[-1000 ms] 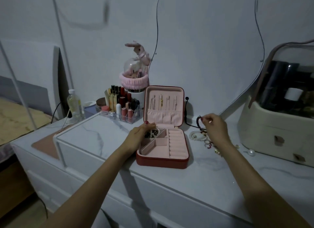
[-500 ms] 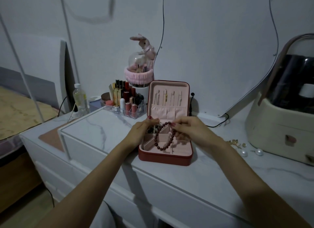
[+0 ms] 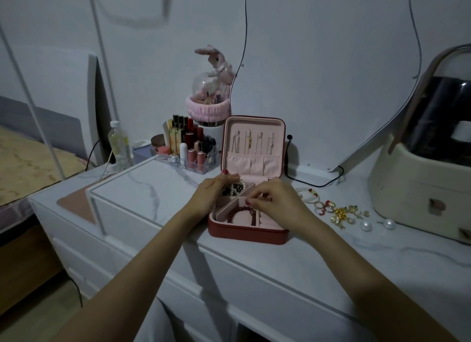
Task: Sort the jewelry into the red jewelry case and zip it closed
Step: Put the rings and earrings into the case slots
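The red jewelry case [image 3: 244, 233] lies open at the middle of the dresser, its pink lid [image 3: 253, 145] upright with chains hanging inside. A dark red bead bracelet [image 3: 239, 212] lies in the front-left compartment. My right hand [image 3: 277, 201] hovers over the case with curled fingers and pinches the bracelet's right end. My left hand [image 3: 209, 191] rests on the case's left edge, fingers over dark beads [image 3: 234, 188] in the rear-left compartment. Loose pieces lie right of the case: a white bead bracelet [image 3: 307, 194], rings [image 3: 325, 206], gold pieces [image 3: 341, 214] and two pearls [image 3: 365, 225].
Behind the case stand a lipstick organizer [image 3: 188, 150], a clear bottle [image 3: 118, 145] and a glass dome with a pink bunny [image 3: 214, 97]. A cream cosmetics box [image 3: 420, 178] fills the right side. A black cable [image 3: 313, 184] runs along the wall. The dresser's front edge [image 3: 229, 262] is close.
My right hand picked up the red bracelet from the pile on the right, carried it left over the case and lowered it into the front-left compartment. My left hand stayed at the case.
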